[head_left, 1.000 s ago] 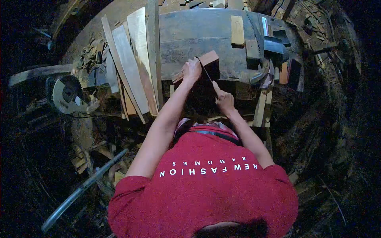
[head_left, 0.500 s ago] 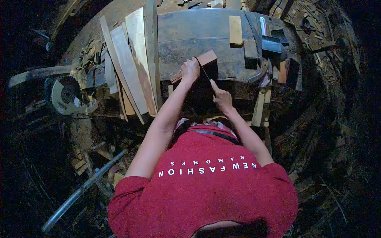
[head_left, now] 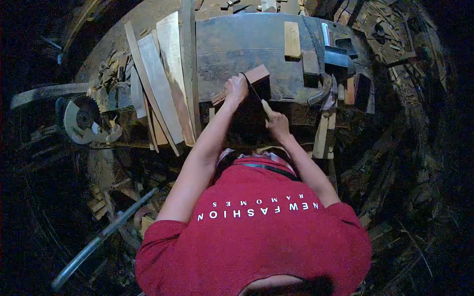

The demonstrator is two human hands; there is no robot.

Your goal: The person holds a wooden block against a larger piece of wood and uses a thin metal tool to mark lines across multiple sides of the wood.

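A reddish wooden block (head_left: 258,73) lies at a slant near the front edge of the workbench (head_left: 237,37). My left hand (head_left: 237,88) is closed on the block's left part. In my right hand (head_left: 278,124) is the pale handle of a thin, dark-bladed tool (head_left: 265,105). The blade runs from the handle up to the block, close beside my left fingers. Whether it is a saw or a knife cannot be made out.
Long boards (head_left: 160,81) lean across the bench's left side, near a circular saw (head_left: 83,118). At the right are a pale block (head_left: 292,40), a long toothed blade (head_left: 312,39), a blue metal piece (head_left: 336,57) and a curved handle (head_left: 321,92).
Both hands keep nearly the same places and holds. The block and bench items appear shifted very slightly in the view.
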